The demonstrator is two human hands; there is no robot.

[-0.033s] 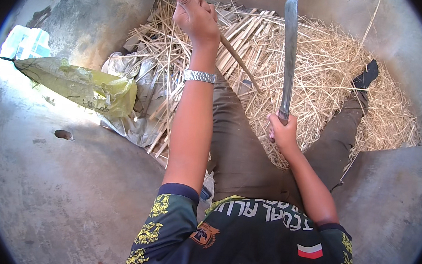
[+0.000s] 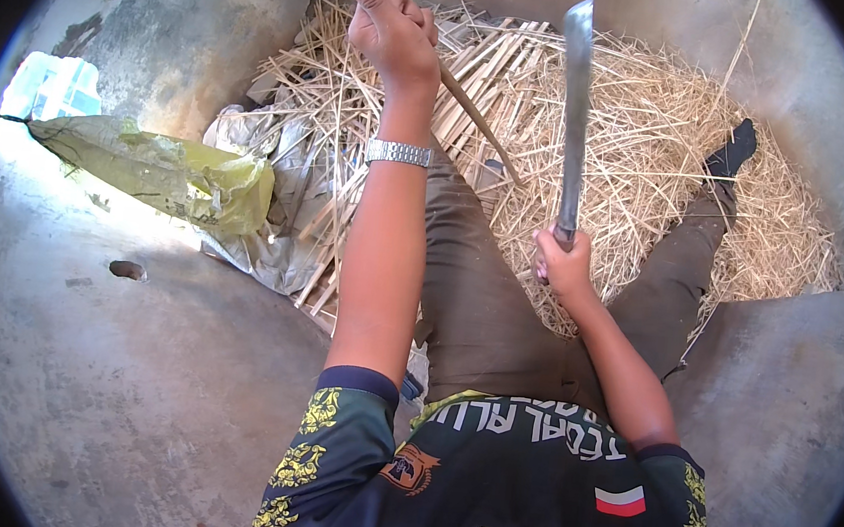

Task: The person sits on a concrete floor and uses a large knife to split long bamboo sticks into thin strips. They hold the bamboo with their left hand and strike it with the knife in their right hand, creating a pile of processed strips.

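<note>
My left hand (image 2: 394, 32) is raised at the upper left, its fingers wrapped around a thin brown stick (image 2: 477, 120). The stick slants down to the right, and its lower end reaches the pile of shavings between my legs. A silver watch (image 2: 398, 152) circles that wrist. My right hand (image 2: 565, 263) grips the dark handle of a machete (image 2: 574, 126). Its long grey blade points up and away from me, to the right of the stick and apart from it.
Pale straw-like shavings (image 2: 628, 146) cover the floor around my outstretched legs (image 2: 489, 300). Split strips (image 2: 490, 64) lie at the far left of the pile. A yellowish plastic sack (image 2: 164, 171) hangs at the left. Concrete walls (image 2: 202, 23) enclose the spot; one has a hole (image 2: 127, 269).
The machete's tip has dropped slightly and shifted a little left, with the blade turned a bit. My left hand and the stick stay almost still.
</note>
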